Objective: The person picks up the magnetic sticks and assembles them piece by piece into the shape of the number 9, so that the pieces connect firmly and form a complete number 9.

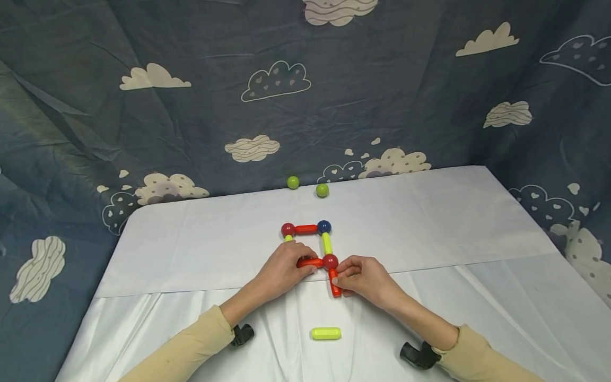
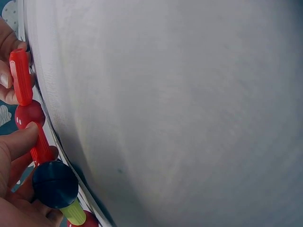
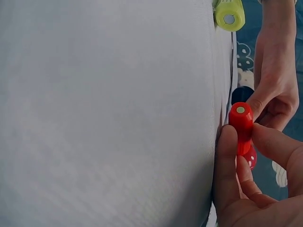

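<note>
Magnetic rods and balls form a four-sided frame on the white table. Its far side is a red rod [image 1: 306,229] between a red ball [image 1: 288,229] and a dark blue ball [image 1: 324,227]. A yellow-green rod [image 1: 326,243] runs from there to a nearer red ball [image 1: 330,261]. My left hand [image 1: 285,268] pinches the near red rod [image 2: 41,147], covering a second dark blue ball [image 2: 55,184] in the head view. With thumb and fingers, my right hand [image 1: 369,280] grips another red rod [image 3: 241,124], whose far end meets the nearer red ball.
A loose yellow-green rod [image 1: 326,333] lies closer to the front of the table [image 1: 429,223]. Two green balls, the left one [image 1: 293,182] and the right one [image 1: 322,190], sit at the back edge by the cloud-patterned cloth [image 1: 200,122].
</note>
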A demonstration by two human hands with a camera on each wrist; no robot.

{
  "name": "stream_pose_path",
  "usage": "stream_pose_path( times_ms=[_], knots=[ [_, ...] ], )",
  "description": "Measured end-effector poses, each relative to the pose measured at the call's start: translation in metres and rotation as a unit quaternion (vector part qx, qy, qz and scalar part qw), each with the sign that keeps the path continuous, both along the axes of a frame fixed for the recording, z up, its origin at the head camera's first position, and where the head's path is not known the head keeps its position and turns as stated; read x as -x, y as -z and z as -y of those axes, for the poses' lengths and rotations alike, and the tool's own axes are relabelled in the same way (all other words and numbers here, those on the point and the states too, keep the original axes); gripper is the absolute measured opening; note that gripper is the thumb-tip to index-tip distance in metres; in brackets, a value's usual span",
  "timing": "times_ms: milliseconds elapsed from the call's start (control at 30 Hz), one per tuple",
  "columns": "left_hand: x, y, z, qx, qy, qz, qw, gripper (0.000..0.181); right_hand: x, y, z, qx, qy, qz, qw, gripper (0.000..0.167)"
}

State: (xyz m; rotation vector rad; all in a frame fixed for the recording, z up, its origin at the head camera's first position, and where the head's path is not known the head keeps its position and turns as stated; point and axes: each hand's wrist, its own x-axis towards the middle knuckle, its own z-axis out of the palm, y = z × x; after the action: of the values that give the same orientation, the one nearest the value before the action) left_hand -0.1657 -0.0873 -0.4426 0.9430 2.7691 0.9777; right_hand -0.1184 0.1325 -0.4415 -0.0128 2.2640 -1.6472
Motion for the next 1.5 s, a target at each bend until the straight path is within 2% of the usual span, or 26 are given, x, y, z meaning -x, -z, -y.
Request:
stream_pose_path(
  times_ms=[500, 1167, 1233, 1300, 1367, 1500],
  knots=[
    [0.000, -0.001, 0.000, -0.001, 0.001, -0.001, 1.0000, 0.018, -0.001, -0.004, 0.000, 0.010, -0.002, 0.002, 0.9999, 0.026],
    [0.001, -0.003, 0.000, 0.010, -0.004, -0.002, 0.9999, 0.022, 0.002, 0.000, -0.002, 0.012, -0.012, 0.005, 0.9998, 0.027],
    [0.005, -0.005, -0.001, 0.011, -0.009, -0.003, 0.9999, 0.024, 0.002, 0.000, -0.002, 0.009, -0.011, 0.007, 0.9999, 0.027],
    [0.014, -0.011, -0.004, 0.006, -0.017, -0.006, 0.9998, 0.026, 0.002, 0.000, -0.002, 0.005, -0.007, 0.009, 0.9999, 0.026],
    [0.025, -0.019, -0.009, -0.006, -0.033, 0.000, 0.9995, 0.026, 0.002, -0.001, -0.002, 0.002, -0.002, 0.012, 0.9999, 0.026],
    [0.055, -0.033, -0.018, -0.017, -0.089, 0.021, 0.9957, 0.026, 0.001, -0.002, -0.001, 0.003, -0.003, 0.013, 0.9999, 0.027]
  ],
)
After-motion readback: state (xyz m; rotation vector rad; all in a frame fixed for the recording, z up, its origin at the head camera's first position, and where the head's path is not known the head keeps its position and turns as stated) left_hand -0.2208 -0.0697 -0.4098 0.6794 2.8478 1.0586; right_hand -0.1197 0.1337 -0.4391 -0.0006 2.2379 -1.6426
